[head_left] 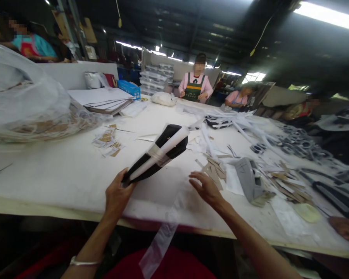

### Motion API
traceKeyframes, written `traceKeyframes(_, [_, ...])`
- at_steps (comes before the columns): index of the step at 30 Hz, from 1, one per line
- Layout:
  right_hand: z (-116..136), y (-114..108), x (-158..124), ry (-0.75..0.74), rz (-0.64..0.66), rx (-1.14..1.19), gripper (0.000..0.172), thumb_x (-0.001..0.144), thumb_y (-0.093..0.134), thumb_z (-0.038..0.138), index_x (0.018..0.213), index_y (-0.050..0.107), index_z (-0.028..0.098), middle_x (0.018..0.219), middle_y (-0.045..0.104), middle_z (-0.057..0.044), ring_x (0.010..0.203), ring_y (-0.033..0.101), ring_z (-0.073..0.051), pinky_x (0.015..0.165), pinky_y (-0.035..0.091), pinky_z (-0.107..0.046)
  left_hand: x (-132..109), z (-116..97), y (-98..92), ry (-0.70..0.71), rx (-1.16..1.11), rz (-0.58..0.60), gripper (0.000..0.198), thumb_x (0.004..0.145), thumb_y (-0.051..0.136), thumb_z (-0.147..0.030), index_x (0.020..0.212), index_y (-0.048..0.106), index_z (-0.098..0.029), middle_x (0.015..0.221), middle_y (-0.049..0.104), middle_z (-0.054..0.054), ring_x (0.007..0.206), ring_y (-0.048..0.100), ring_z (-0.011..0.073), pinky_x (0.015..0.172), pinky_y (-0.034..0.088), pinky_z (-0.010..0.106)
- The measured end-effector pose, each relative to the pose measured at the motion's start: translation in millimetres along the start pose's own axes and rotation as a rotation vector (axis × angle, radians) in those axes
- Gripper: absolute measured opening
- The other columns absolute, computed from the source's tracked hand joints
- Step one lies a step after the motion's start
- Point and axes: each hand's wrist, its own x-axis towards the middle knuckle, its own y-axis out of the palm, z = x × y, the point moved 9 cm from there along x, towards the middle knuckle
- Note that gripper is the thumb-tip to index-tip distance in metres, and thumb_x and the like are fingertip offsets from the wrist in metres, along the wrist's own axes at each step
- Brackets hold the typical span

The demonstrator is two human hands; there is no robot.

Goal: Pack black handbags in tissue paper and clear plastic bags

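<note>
My left hand (118,195) is closed round the narrow end of a black folded bundle (173,153). A white strip (151,157) runs lengthwise along it, and a pale band (158,155) goes across its middle. The bundle is tilted, its wide rounded end up and away to the right; its exact kind I cannot make out. To the right, my right hand (206,188) hovers over the table with fingers apart and nothing in it. Between my arms a clear plastic strip (159,244) hangs over the table's front edge, its upper part blurred.
A grey tape dispenser (250,180) stands right of my right hand, near cardboard pieces (213,170). Small tags (109,141) lie left of the bundle. A big clear plastic bag (31,97) fills the far left. Grey rolled coils (302,145) cover the right side. A co-worker (195,83) faces me across the table.
</note>
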Motion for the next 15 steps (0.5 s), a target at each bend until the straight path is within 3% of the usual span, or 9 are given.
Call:
traceKeyframes(2, [-37.2, -3.8, 17.0, 0.136, -0.038, -0.313, 0.05, 0.095, 0.05, 0.045, 0.132, 0.058, 0.012, 0.144, 0.053, -0.019, 0.139, 0.041, -0.036, 0.116, 0.021, -0.059, -0.1, 0.5, 0.0, -0.004, -0.002, 0.0, 0.047, 0.083, 0.063, -0.047, 0.121, 0.06, -0.02, 0.114, 0.072, 0.007, 0.099, 0.07, 0.0244, 0.091, 0.054, 0.032])
traceKeyframes(5, [-60.8, 25.6, 29.6, 0.193, 0.127, -0.504, 0.071, 0.096, 0.047, 0.052, 0.146, 0.039, 0.002, 0.155, 0.033, -0.025, 0.148, 0.022, -0.037, 0.119, 0.008, -0.058, -0.4, 0.9, -0.1, -0.006, -0.005, 0.0, 0.045, 0.084, 0.062, -0.048, 0.12, 0.06, -0.02, 0.113, 0.072, 0.006, 0.098, 0.07, 0.0239, 0.09, 0.054, 0.031])
traceKeyframes(7, [-47.8, 52.3, 33.3, 0.086, 0.192, -0.493, 0.079, 0.097, 0.04, 0.057, 0.15, 0.032, -0.001, 0.158, 0.026, -0.026, 0.15, 0.017, -0.035, 0.121, 0.005, -0.054, -0.6, 0.7, -0.4, -0.008, -0.005, 0.0, 0.045, 0.084, 0.062, -0.048, 0.12, 0.06, -0.02, 0.112, 0.072, 0.007, 0.096, 0.071, 0.0238, 0.09, 0.055, 0.031])
traceKeyframes(11, [-8.2, 87.3, 42.5, -0.074, 0.179, -0.391, 0.085, 0.096, 0.035, 0.064, 0.152, 0.027, 0.0, 0.16, 0.02, -0.026, 0.151, 0.012, -0.035, 0.121, 0.007, -0.055, -0.7, -0.4, -1.7, -0.014, 0.002, -0.006, 0.046, 0.085, 0.062, -0.048, 0.12, 0.061, -0.019, 0.112, 0.072, 0.007, 0.097, 0.071, 0.0242, 0.09, 0.055, 0.032])
traceKeyframes(13, [5.1, 95.2, 51.5, -0.141, 0.194, -0.335, 0.083, 0.097, 0.036, 0.063, 0.152, 0.028, 0.002, 0.16, 0.021, -0.024, 0.15, 0.014, -0.034, 0.121, 0.011, -0.054, -0.7, -0.8, -2.6, -0.013, 0.006, -0.012, 0.045, 0.085, 0.062, -0.047, 0.12, 0.061, -0.019, 0.112, 0.072, 0.006, 0.097, 0.071, 0.024, 0.09, 0.055, 0.032])
traceKeyframes(15, [8.2, 89.6, 63.3, -0.194, 0.19, -0.283, 0.074, 0.098, 0.038, 0.059, 0.151, 0.035, 0.008, 0.158, 0.03, -0.019, 0.149, 0.023, -0.032, 0.121, 0.017, -0.05, -0.7, -1.1, -3.1, -0.007, 0.009, -0.015, 0.044, 0.085, 0.062, -0.046, 0.12, 0.061, -0.019, 0.112, 0.072, 0.006, 0.096, 0.071, 0.0236, 0.091, 0.055, 0.031])
